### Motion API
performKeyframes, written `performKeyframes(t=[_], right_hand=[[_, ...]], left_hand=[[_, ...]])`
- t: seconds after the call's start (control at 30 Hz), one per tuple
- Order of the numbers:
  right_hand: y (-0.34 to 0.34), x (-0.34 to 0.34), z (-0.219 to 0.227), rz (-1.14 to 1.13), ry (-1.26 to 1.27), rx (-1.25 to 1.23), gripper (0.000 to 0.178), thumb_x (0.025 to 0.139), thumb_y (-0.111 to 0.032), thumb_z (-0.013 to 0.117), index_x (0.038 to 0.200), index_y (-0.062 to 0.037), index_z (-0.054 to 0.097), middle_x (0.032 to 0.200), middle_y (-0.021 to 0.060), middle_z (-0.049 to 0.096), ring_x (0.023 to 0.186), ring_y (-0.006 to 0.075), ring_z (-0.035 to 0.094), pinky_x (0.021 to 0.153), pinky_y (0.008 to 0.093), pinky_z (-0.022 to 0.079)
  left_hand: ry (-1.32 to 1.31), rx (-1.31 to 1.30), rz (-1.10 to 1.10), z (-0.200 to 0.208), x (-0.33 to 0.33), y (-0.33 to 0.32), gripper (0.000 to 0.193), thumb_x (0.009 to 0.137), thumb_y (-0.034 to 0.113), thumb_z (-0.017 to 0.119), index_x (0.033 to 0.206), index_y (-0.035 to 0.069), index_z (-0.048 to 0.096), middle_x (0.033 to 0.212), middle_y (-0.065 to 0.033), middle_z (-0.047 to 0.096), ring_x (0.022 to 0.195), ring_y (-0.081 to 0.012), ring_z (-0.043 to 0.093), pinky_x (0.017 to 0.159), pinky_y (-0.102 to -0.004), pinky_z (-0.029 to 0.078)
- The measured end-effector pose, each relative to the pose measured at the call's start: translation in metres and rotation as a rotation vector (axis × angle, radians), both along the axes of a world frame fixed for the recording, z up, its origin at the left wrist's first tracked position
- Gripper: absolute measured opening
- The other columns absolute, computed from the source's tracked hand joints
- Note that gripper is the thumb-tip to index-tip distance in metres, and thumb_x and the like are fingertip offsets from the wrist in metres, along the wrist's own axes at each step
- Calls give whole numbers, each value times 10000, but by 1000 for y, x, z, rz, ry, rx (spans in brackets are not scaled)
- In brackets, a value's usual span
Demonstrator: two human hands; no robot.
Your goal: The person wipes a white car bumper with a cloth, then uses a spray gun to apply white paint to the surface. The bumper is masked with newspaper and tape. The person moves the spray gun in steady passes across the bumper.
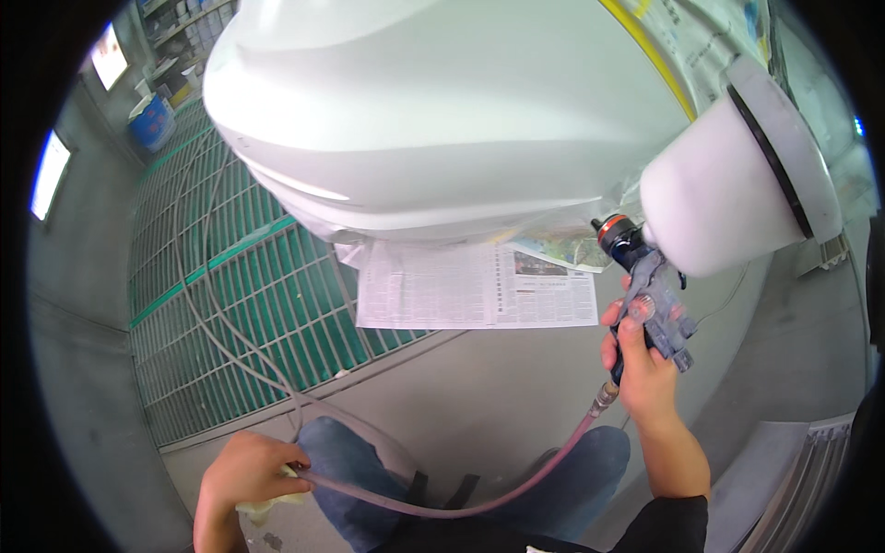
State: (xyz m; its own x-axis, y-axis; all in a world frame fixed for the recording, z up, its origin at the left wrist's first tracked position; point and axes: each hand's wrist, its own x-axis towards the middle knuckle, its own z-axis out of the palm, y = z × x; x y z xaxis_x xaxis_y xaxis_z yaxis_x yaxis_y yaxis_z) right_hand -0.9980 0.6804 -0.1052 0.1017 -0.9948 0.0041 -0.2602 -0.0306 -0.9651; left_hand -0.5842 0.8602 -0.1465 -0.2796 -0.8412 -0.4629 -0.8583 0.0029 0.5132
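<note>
Green floor grating behind; right-hand fingers (631, 343) wrap the spray gun (656, 300), left-hand fingers (277, 458) pinch its hose (479, 505).

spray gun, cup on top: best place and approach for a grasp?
Grip the spray gun by its handle, below the body and above the hose fitting, coming from the rear, as the right hand does now. The white cup makes it top-heavy, and the handle is the only slim part, with the trigger in finger reach.
</note>
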Motion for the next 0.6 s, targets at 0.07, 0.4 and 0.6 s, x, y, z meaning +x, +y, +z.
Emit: performKeyframes(t=[0.07,0.4,0.6], right_hand=[[16,34,5,80,35,-16,387,1038,-216,506,1363,-13,454,967,51,585,605,81,494,538,225,410],[51,206,18,434,-167,-83,327,1000,-171,595,1282,-16,538,987,37,673,865,115,608,760,264,490],[23,255,19,636,-335,-74,268,996,-183,611,1233,-59,599,915,0,646,781,75,563,706,240,466]], left_hand=[[12,47,0,-1,24,8,308,727,377,787,920,143,728,766,-37,712,719,-264,679,619,-367,502],[98,145,157,-15,103,60,352,682,342,838,929,107,749,808,-48,735,766,-225,712,679,-312,530],[124,70,238,-16,98,74,341,649,293,860,904,94,754,798,-51,735,748,-214,715,667,-301,534]])
